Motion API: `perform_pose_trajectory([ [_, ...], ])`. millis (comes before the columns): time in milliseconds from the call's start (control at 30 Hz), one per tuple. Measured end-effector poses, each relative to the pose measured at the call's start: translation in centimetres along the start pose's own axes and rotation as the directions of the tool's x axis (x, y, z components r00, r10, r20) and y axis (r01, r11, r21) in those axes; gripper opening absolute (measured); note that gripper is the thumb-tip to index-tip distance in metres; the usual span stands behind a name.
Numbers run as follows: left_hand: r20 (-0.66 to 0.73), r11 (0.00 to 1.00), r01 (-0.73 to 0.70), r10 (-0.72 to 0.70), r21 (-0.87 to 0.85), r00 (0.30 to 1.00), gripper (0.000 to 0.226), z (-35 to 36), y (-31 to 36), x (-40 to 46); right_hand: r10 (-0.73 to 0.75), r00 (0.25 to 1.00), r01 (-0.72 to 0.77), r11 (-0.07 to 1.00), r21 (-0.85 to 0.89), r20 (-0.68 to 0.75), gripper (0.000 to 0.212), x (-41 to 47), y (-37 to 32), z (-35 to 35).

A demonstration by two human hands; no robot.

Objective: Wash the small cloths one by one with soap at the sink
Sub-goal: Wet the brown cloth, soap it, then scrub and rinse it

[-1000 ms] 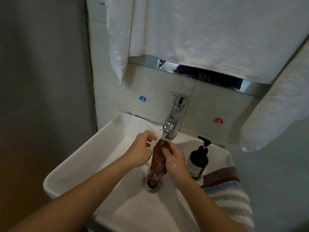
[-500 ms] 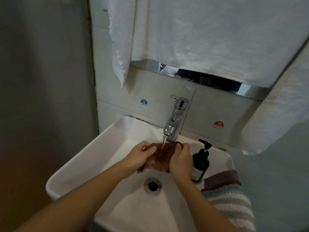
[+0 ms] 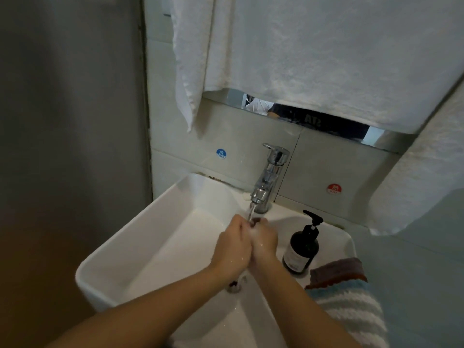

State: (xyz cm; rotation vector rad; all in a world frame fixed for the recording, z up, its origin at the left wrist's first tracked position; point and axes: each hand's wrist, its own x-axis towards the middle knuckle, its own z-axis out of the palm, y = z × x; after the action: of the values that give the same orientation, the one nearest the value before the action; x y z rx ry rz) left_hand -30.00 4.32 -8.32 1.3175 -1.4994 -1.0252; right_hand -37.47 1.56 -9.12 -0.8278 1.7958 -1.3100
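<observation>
My left hand (image 3: 232, 244) and my right hand (image 3: 263, 241) are pressed together over the white sink (image 3: 160, 219), under the running water of the chrome tap (image 3: 270, 177). Between them they squeeze the small brown cloth (image 3: 255, 221), of which only a dark bit shows at the fingertips. Water runs from under my hands to the drain (image 3: 234, 287). A dark soap pump bottle (image 3: 301, 244) stands on the sink's right rim. Beside it lie a brown cloth (image 3: 336, 271) and a blue and white striped cloth (image 3: 351, 312).
A large white towel (image 3: 313, 51) hangs over the mirror above the tap, and another white towel (image 3: 421, 177) hangs at the right. A grey wall closes the left side. Blue cold and red hot stickers mark the tiles behind the tap.
The brown cloth was held spread between both hands under the tap; now my hands have closed together and bunched it up, so that it is almost hidden.
</observation>
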Motion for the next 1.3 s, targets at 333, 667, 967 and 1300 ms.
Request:
perform_pose_trajectory([
  [333, -0.071, 0.995, 0.079, -0.083, -0.059, 0.994, 0.019, -0.3, -0.3, 0.1, -0.008, 1.000, 0.006, 0.992, 0.125, 0.012, 0.021, -0.7, -0.3, 0.7],
  [667, -0.033, 0.988, 0.084, -0.089, -0.128, 0.996, 0.018, -0.7, -0.5, 1.0, -0.099, 0.995, 0.100, 0.991, 0.085, -0.010, 0.015, -0.8, 0.0, 0.9],
  [967, -0.107, 0.989, 0.084, -0.096, -0.120, 0.990, 0.027, -0.9, -0.2, 3.8, -0.103, 0.991, 0.093, 0.990, 0.107, 0.088, 0.024, -3.6, 0.6, 0.0],
  [1300, 0.038, 0.936, 0.237, -0.235, -0.260, 0.971, 0.033, 2.3, -0.2, 4.2, -0.359, 0.922, 0.342, 0.930, -0.132, -0.147, 0.018, -7.0, 0.7, -1.0],
])
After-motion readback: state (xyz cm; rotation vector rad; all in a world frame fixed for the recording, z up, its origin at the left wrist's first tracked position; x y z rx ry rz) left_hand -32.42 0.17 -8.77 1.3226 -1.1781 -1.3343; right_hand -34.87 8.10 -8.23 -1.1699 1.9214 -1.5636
